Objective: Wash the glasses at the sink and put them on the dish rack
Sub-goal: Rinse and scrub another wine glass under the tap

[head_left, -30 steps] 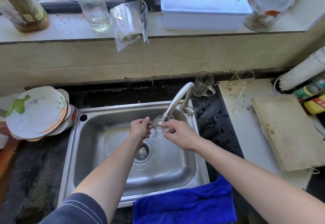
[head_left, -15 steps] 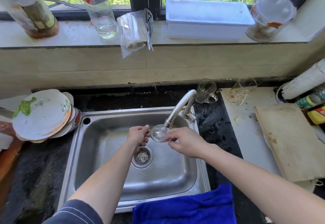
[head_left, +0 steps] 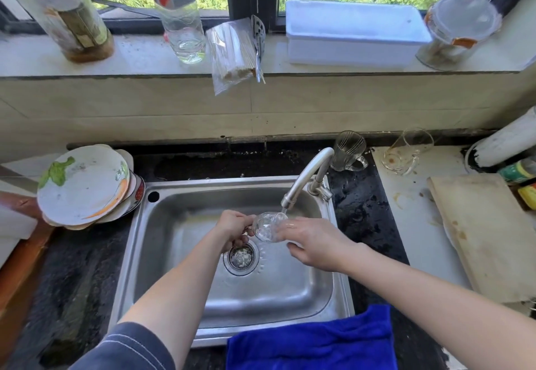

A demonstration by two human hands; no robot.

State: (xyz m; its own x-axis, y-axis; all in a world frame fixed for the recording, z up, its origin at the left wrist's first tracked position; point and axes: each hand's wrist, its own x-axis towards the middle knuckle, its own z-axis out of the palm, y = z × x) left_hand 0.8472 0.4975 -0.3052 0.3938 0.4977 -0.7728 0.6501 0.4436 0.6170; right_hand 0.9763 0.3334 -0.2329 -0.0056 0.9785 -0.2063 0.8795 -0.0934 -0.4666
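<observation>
Head view: over the steel sink [head_left: 139, 224], under the spout of the tap [head_left: 307, 178], the left hand [head_left: 235, 227] pinches a glass [head_left: 268, 226] lying on its side, while fingers of the right hand [head_left: 313, 242] curl round its far end. Rinsing appears in hand; next comes draining it and reaching a dish rack not in view.

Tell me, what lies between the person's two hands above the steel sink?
In the head view, a small clear glass cup lies between the left hand and the right hand, under the curved metal tap.
</observation>
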